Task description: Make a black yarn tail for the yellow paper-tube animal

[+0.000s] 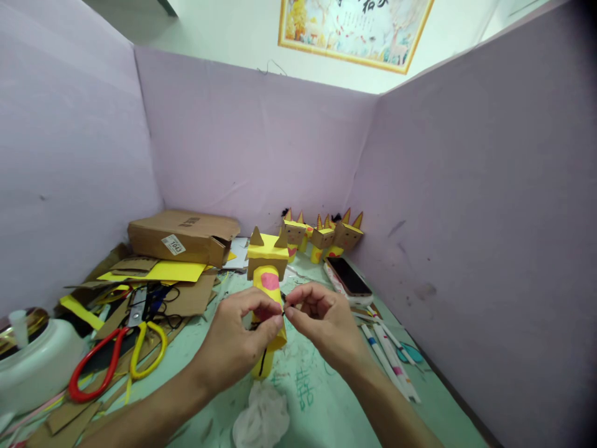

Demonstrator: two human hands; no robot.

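A paper-and-cardboard animal figure (268, 246) stands in the middle of the table, with a yellow tube body, a pink spot and a boxy head with two brown ears. In front of its body my left hand (247, 323) and my right hand (321, 314) almost meet. Both pinch thumb against forefinger on a thin black string, of which only a short dark bit shows between the fingertips. A black strand also hangs on the yellow tube (263, 364) below. My left hand covers part of the figure. Just nearer lies a crumpled white tissue (262, 418).
Red-and-yellow-handled scissors (135, 348), cardboard scraps (186, 302) and a cardboard box (184, 236) lie left. A white pot (44, 367) stands at the left edge. Several similar figures (321, 236) stand behind. A phone (349, 275) and markers (387, 358) lie right. Partitions (261, 137) enclose the table.
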